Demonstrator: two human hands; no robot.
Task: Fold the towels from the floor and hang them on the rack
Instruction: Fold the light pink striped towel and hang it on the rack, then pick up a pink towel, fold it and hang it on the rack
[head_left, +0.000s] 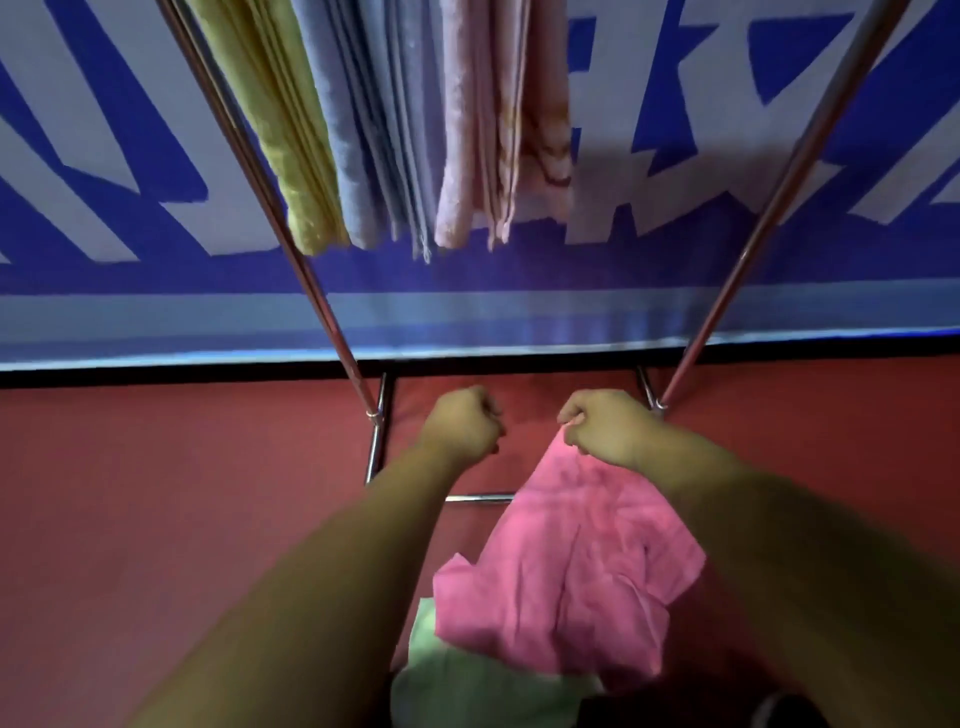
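Banner (130, 171) lettering cropped, nothing legible

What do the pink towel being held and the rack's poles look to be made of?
Pink towel: soft, matte, fuzzy cloth, likely microfibre or terry; it droops in limp folds from the right hand. Rack poles: probably polished metal; bright highlights run along them.

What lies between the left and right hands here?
Head view: only red floor shows between the left hand and the right hand, which pinches the pink towel.
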